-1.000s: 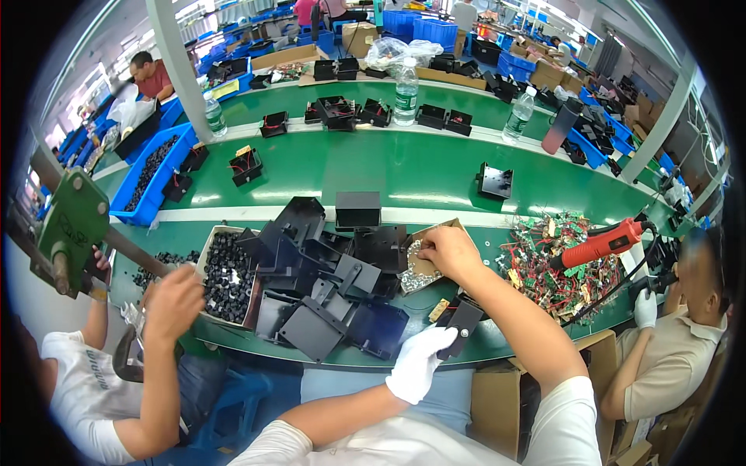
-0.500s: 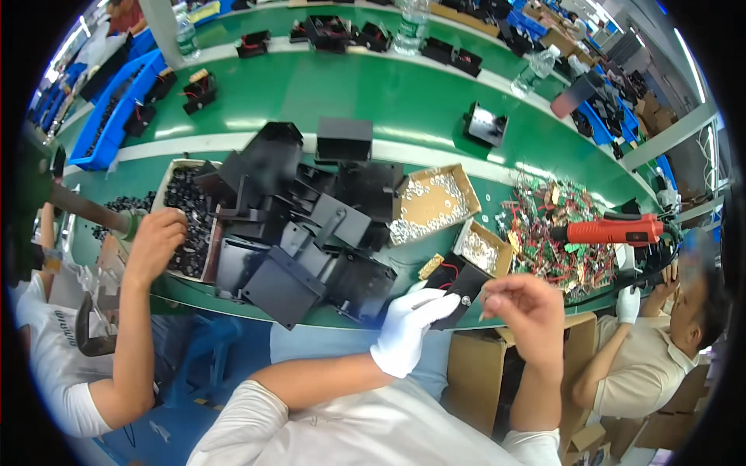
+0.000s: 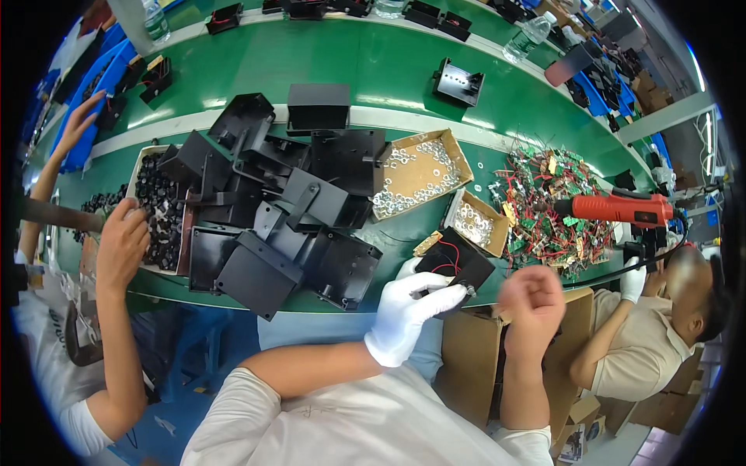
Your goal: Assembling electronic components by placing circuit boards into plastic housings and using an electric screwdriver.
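Observation:
My left hand (image 3: 406,314), in a white glove, grips a small black plastic box (image 3: 472,268) at the table's front edge. Red wires (image 3: 448,260) run inside the box, and a small tan board (image 3: 427,244) sticks out at its left. By the gloved fingertips, a small silvery metal piece (image 3: 469,290) sits at the box's near edge. My bare right hand (image 3: 532,307) is just right of the box, apart from it. Its fingers are curled in and partly blurred; whatever they may hold is too small or hidden to name.
Black plastic housings (image 3: 260,272) pile up on the left. Beyond the box are card trays of washers (image 3: 423,190) and small metal parts (image 3: 475,221). Wired circuit boards (image 3: 552,210) lie in a heap under a red electric screwdriver (image 3: 622,208). A co-worker's hand (image 3: 123,245) is at the far left.
The view has shifted, moving the table contents left and up. My left hand has tilted the box so its wired inside shows more. My right hand has curled up and drawn slightly away.

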`<state>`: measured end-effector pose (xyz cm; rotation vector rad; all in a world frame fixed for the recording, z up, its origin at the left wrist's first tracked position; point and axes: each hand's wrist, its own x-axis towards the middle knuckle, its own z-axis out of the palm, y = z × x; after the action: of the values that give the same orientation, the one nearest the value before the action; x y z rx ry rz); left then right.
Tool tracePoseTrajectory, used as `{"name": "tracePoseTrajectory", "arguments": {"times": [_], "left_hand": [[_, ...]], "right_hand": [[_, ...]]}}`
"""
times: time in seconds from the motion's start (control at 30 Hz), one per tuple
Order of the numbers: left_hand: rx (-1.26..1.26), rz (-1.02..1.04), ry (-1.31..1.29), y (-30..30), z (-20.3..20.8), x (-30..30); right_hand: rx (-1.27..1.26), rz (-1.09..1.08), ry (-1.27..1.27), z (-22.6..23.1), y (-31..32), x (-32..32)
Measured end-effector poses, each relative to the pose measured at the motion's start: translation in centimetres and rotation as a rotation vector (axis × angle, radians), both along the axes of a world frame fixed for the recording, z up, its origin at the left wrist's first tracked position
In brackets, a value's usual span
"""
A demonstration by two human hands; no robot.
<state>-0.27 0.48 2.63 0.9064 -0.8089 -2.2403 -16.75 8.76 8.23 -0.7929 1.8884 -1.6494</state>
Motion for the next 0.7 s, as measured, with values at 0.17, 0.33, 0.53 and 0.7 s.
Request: {"name": "tracePoseTrajectory", "arguments": {"times": [0.17,0.33,0.53,0.7], "left_hand": [[0.015,0.040,0.133,-0.7,-0.4,-0.1],[-0.014,0.058,0.159,-0.7,-0.4,0.3],[-0.013,0.083,0.128,-0.6,0.7,0.1],[-0.043,0.026,0.063,-1.0,1.0,0.3]], "right_hand": [[-0.388,-0.417,0.121,0.0,-3.9,-9.7],[-0.568,0.067,0.059,3.5,-6.9,-16.2],[-0.813,0.715,-0.170,10.1,-2.0,-7.0],[-0.966,0.614,0.036,8.9,-0.5,0.6]]}}
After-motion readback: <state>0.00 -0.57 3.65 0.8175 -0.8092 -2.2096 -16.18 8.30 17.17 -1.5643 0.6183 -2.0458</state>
